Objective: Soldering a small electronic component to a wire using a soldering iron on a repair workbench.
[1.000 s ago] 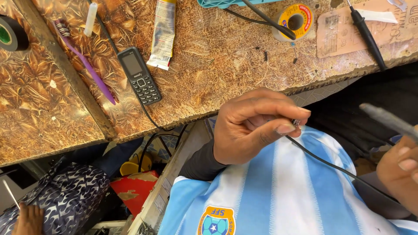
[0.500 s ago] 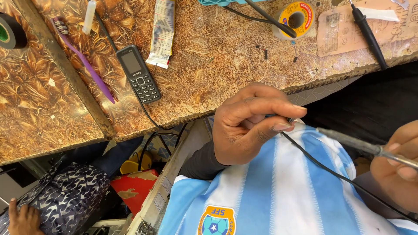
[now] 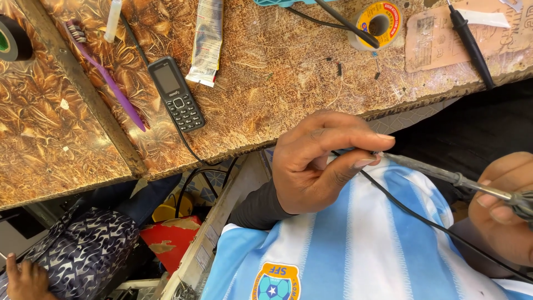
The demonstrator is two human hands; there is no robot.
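My left hand (image 3: 316, 164) is in the middle of the head view, thumb and forefinger pinched on the end of a thin black wire (image 3: 422, 219). The wire trails down to the right across my blue-and-white striped shirt. At the right edge, my right hand (image 3: 502, 211) grips a soldering iron (image 3: 438, 173). Its metal shaft points left and its tip meets the wire end at my left fingertips.
The worn brown workbench (image 3: 277, 94) carries a black keypad phone (image 3: 176, 93), a purple toothbrush (image 3: 108, 80), a squeezed tube (image 3: 206, 41), a solder spool (image 3: 378, 22), a black probe (image 3: 471, 41) and a black tape roll (image 3: 11, 38). Another person's hand (image 3: 22, 278) and patterned garment (image 3: 83, 250) are at the lower left.
My right hand has brought the soldering iron leftward, from apart at the right edge to its tip touching the wire end. My left hand keeps its pinch on the wire.
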